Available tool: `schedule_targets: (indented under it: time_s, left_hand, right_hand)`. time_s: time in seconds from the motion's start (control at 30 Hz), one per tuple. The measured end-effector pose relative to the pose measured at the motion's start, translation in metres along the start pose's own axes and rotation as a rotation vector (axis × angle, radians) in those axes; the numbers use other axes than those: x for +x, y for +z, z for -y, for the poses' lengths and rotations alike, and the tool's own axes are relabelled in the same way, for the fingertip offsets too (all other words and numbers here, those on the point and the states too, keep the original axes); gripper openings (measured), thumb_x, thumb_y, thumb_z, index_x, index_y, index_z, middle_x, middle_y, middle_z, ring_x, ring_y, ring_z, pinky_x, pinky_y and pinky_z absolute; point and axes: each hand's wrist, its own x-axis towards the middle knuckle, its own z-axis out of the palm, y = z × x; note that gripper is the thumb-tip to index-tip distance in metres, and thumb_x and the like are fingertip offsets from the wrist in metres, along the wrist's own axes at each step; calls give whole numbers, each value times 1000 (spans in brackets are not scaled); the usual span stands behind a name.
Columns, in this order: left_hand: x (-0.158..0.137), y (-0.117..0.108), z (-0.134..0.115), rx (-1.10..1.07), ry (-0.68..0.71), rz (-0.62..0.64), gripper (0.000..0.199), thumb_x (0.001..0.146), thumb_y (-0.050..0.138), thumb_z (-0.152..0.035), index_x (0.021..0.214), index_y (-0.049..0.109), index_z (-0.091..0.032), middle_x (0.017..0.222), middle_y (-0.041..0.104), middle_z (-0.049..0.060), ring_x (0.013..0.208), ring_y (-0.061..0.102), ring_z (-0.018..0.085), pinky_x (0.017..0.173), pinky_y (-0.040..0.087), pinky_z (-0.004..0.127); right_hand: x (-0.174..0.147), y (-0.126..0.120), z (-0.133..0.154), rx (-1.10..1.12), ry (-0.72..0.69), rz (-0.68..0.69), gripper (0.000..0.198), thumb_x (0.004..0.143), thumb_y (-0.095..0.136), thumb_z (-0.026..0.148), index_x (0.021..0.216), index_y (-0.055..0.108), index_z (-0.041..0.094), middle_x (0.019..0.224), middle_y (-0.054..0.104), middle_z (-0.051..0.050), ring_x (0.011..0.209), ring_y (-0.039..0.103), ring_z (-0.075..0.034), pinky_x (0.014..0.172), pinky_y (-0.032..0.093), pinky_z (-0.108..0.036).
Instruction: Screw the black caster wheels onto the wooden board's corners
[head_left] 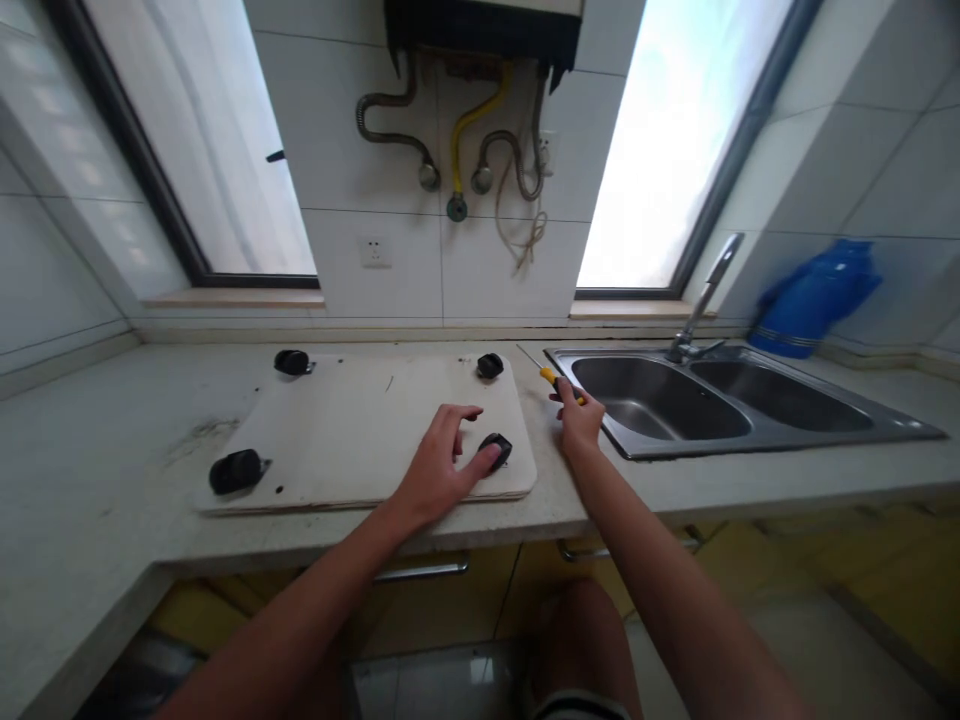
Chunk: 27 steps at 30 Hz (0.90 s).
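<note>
A white board [360,430] with rounded corners lies flat on the countertop, a black caster wheel near each corner. My left hand [441,462] is over its right part, thumb on the near right caster [496,448] and fingers apart and bent above the board. Just right of the board, my right hand [581,418] grips a screwdriver [548,375] by its yellow and black handle, the thin shaft pointing away to the upper left. The far right caster [490,366], far left caster [292,362] and near left caster [236,471] stand untouched.
A double steel sink [675,448] with a faucet [705,295] is set in the counter at right. Behind it leans a blue bag-like object [814,295]. Pipes and a yellow hose [459,140] hang from a wall-mounted heater. Drawer handles [424,571] jut out below the counter edge.
</note>
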Motion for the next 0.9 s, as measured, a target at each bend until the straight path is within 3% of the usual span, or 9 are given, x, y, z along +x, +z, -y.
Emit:
schedule_targets:
  time_s: [0.07,0.13,0.27,0.3,0.37,0.47,0.57,0.77,0.9]
  left_hand:
    - [9,-21,-7,-9,6,-110,42,103,64,-52,132,70,-23,122,74,12,79,62,21,76,56,39]
    - [23,-58,-7,18,37,-280,35,107,59,-49,124,72,-22,110,77,8,80,64,21,75,54,36]
    - [53,-166,22,162,112,-786,33,110,48,-33,83,62,-21,74,61,1,68,58,17,69,47,32]
    - [58,-194,35,215,42,-914,35,109,44,-28,78,57,-21,72,57,0,68,57,16,69,46,31]
    - [62,-241,65,348,-297,-1056,43,113,30,-23,76,53,-21,73,55,-1,70,55,14,71,45,28]
    - [55,-283,109,370,-555,-886,25,100,61,-22,76,65,-17,65,56,-2,69,53,17,71,41,29]
    - [43,-297,146,428,-712,-715,20,78,86,-23,69,68,-18,53,47,-5,62,39,18,74,35,30]
    - [46,-303,201,547,-783,-566,32,60,93,-41,62,67,-22,50,39,-4,60,30,18,80,39,31]
    - [51,-303,220,595,-765,-529,44,52,91,-57,58,64,-23,48,37,-3,61,36,19,83,46,36]
  right_hand:
    - [0,1,1,2,6,2,96,66,80,91,104,84,4,83,82,-17,49,44,-11,53,36,-32]
    - [-1,1,1,0,12,8,91,65,82,89,101,84,5,80,81,-16,49,44,-11,52,35,-32]
    - [-3,2,0,-8,19,0,83,67,85,85,98,84,8,78,81,-14,49,45,-12,52,35,-32]
    - [-3,2,0,-9,17,-6,83,67,84,85,98,84,8,77,80,-14,50,44,-12,53,35,-32]
    - [-3,3,-1,-13,11,-13,83,68,84,86,98,84,8,75,79,-12,51,44,-11,53,35,-32]
    - [-3,3,-2,-18,-1,-9,83,68,85,86,98,84,9,73,78,-11,51,42,-11,54,33,-32]
    - [-4,3,-2,-21,-5,-6,83,68,86,87,96,83,9,73,78,-11,51,41,-11,52,32,-32]
    - [-6,1,2,-36,-7,-12,87,65,86,90,98,83,9,73,77,-10,51,38,-11,51,30,-32]
    - [-5,1,4,-48,-1,-3,87,65,86,90,99,84,9,74,77,-10,53,38,-11,52,30,-31]
